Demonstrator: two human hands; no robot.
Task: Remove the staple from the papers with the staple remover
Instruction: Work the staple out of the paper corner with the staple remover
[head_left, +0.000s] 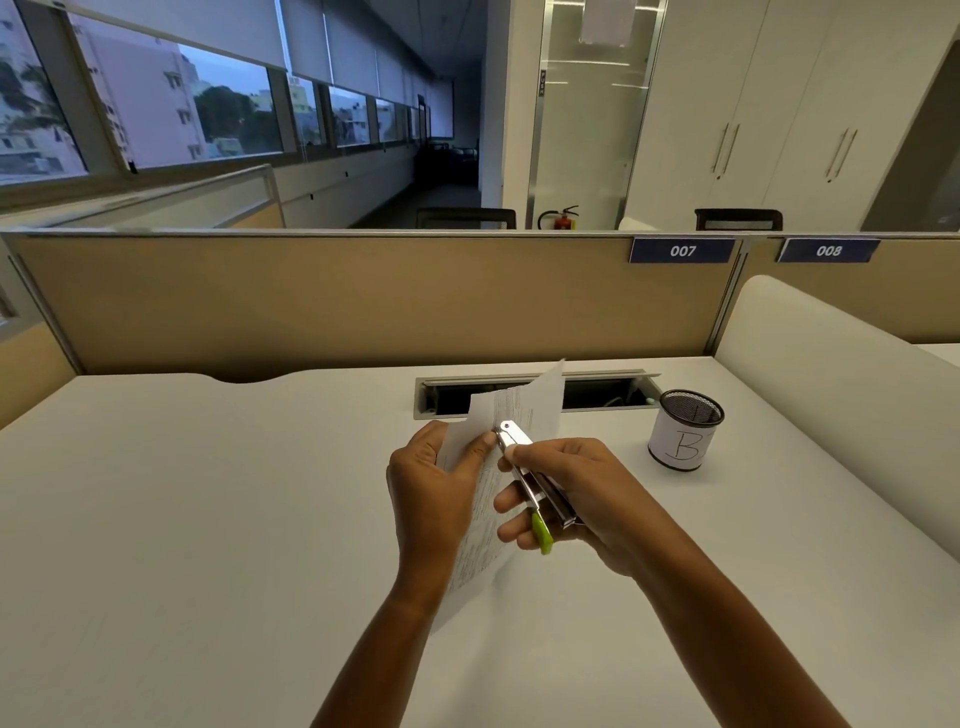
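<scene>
My left hand holds printed white papers upright above the desk, thumb pressed near their left edge. My right hand grips a metal staple remover with a green end, its silver tip resting against the papers right beside my left thumb. The staple itself is too small to make out under the tip. The lower part of the papers hangs down between my two wrists.
A black mesh pen cup with a white label marked "B" stands on the white desk to the right. An open cable slot lies behind the papers. A tan partition closes off the back.
</scene>
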